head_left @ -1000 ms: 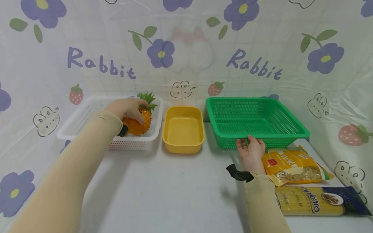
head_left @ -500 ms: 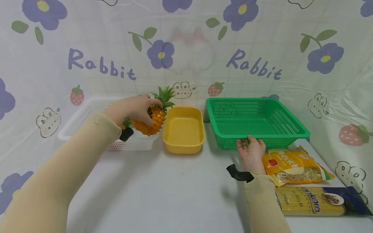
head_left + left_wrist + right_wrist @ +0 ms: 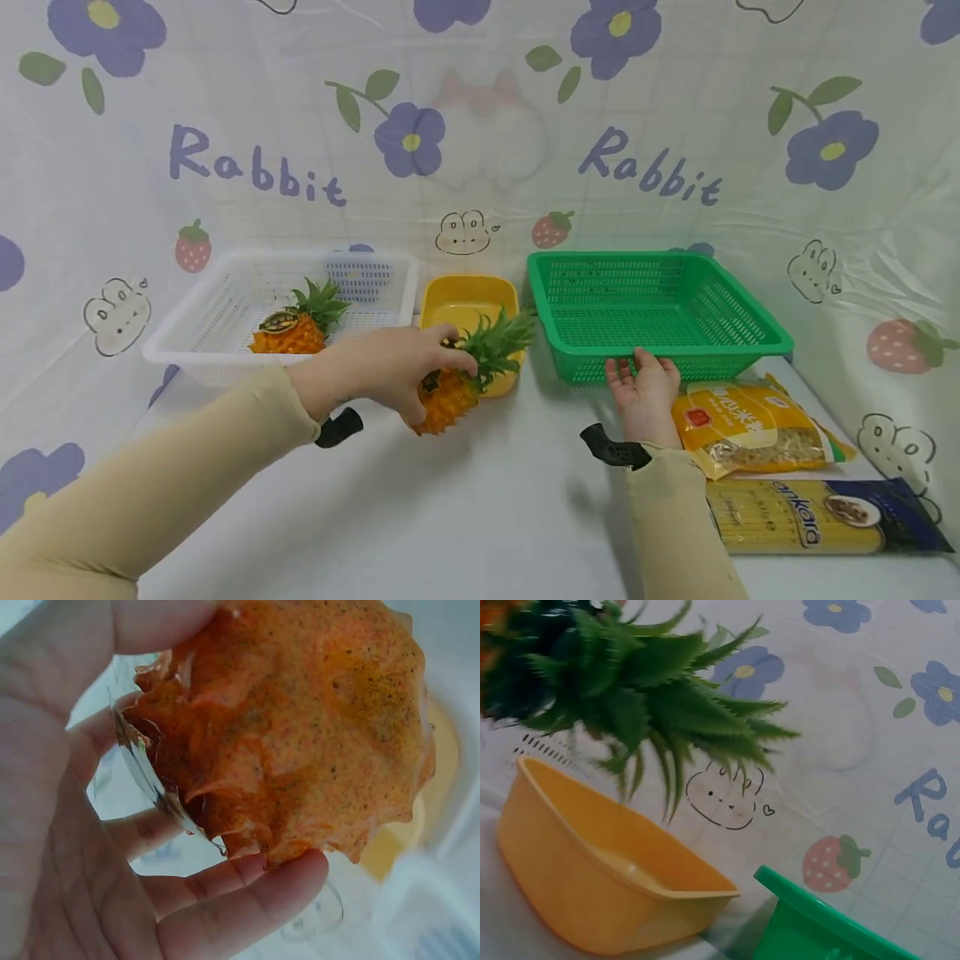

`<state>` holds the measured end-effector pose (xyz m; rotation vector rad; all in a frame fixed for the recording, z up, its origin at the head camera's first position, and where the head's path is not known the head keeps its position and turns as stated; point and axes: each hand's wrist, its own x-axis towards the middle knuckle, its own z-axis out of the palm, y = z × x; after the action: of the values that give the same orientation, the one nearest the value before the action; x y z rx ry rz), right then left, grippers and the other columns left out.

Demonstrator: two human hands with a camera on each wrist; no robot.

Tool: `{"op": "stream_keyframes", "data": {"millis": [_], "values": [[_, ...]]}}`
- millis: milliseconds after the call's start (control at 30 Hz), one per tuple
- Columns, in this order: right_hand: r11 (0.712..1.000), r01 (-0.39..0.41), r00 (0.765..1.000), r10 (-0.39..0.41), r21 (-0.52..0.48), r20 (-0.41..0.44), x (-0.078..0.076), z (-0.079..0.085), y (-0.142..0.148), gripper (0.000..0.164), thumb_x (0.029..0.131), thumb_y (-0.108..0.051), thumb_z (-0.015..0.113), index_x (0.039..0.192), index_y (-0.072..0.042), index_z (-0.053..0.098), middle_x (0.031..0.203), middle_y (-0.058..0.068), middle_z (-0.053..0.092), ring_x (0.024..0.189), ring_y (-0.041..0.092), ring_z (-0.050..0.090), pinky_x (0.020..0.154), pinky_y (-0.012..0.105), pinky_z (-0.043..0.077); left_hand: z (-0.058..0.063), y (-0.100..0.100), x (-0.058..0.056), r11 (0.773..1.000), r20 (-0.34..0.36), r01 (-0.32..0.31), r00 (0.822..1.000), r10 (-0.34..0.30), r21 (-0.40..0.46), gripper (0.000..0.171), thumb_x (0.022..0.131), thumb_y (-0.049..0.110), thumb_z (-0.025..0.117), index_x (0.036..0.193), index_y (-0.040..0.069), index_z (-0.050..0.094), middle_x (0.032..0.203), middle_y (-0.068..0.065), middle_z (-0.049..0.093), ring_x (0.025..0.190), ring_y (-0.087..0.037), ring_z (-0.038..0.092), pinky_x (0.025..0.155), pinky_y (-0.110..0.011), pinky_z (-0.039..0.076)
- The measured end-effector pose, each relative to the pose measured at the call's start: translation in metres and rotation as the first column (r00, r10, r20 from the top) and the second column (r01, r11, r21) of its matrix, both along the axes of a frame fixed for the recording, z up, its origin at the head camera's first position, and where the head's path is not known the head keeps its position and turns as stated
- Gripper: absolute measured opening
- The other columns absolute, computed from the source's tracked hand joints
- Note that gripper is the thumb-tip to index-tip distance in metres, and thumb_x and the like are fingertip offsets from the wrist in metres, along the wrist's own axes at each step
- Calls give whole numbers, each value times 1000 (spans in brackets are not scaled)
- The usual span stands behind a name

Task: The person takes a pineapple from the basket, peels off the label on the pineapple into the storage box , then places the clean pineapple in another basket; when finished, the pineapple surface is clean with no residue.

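Note:
My left hand point(image 3: 382, 367) grips a small pineapple point(image 3: 450, 402) by its orange body, in front of the yellow tub point(image 3: 442, 292). Its green leafy crown points to the right and overlaps the tub in the head view. Close up in the left wrist view, thumb and fingers curve round the fruit point(image 3: 300, 735), and a clear wrapper edge shows. A second pineapple point(image 3: 292, 335) lies in the white basket point(image 3: 225, 358) at the left. My right hand point(image 3: 645, 392) is palm up, its fingertips at the front rim of the green basket point(image 3: 667, 352).
Right of my right forearm lies a yellow food packet point(image 3: 757, 425). Nearer to me is a long pack of spaghetti point(image 3: 795, 517). A patterned curtain point(image 3: 480, 125) rises behind the baskets, and the white tabletop point(image 3: 480, 517) stretches in front.
My left hand has lifted one pineapple out of the white basket and carried it right and toward me, past the tub's front. The other pineapple has come into view. My right hand stays put.

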<state>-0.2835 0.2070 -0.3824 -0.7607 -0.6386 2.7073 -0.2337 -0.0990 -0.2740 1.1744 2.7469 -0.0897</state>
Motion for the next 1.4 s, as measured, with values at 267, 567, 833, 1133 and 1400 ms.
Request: {"op": "stream_keyframes", "data": {"millis": [267, 567, 833, 1133, 1400], "values": [[1000, -9, 1000, 9, -2, -3, 0, 0, 1, 46, 86, -5, 49, 119, -27, 25, 97, 1, 36, 85, 18, 39, 77, 31, 44, -34, 11, 19, 968, -81, 214, 971, -226, -131, 70, 57, 41, 76, 118, 41, 43, 128, -5, 35, 86, -24, 48, 70, -31, 45], [1000, -7, 1000, 7, -23, 5, -1, 1, 1, 49, 85, -3, 50, 119, -29, 26, 98, 1, 36, 84, 18, 39, 78, 31, 44, -58, 10, 15, 935, -135, 263, 945, -299, -238, 67, 58, 39, 76, 117, 44, 44, 129, -4, 35, 83, -25, 45, 58, -29, 45], [999, 19, 1000, -19, -50, -5, -3, -4, 2, 49, 82, -2, 55, 114, -29, 30, 95, 2, 39, 80, 19, 42, 74, 33, 46, -65, 10, 10, 925, -148, 295, 931, -335, -238, 67, 58, 33, 75, 117, 44, 45, 131, -1, 32, 80, -22, 46, 52, -29, 42], [932, -319, 947, 305, 171, 102, 22, 18, -32, 17, 89, -18, 45, 100, -22, 32, 89, -3, 31, 76, 12, 36, 66, 24, 38, -66, 8, 8, 922, -148, 312, 925, -350, -229, 66, 60, 31, 75, 117, 45, 44, 134, 1, 31, 80, -20, 45, 52, -27, 41], [-172, -270, 648, 696, 947, 310, 41, 26, -59, 54, 77, -30, 65, 122, -13, 40, 125, 7, 39, 113, 28, 38, 87, 46, 37, -67, 7, 8, 933, -142, 299, 933, -329, -201, 78, 61, 27, 74, 126, 45, 34, 133, 3, 32, 82, -19, 44, 51, -25, 41]]}}
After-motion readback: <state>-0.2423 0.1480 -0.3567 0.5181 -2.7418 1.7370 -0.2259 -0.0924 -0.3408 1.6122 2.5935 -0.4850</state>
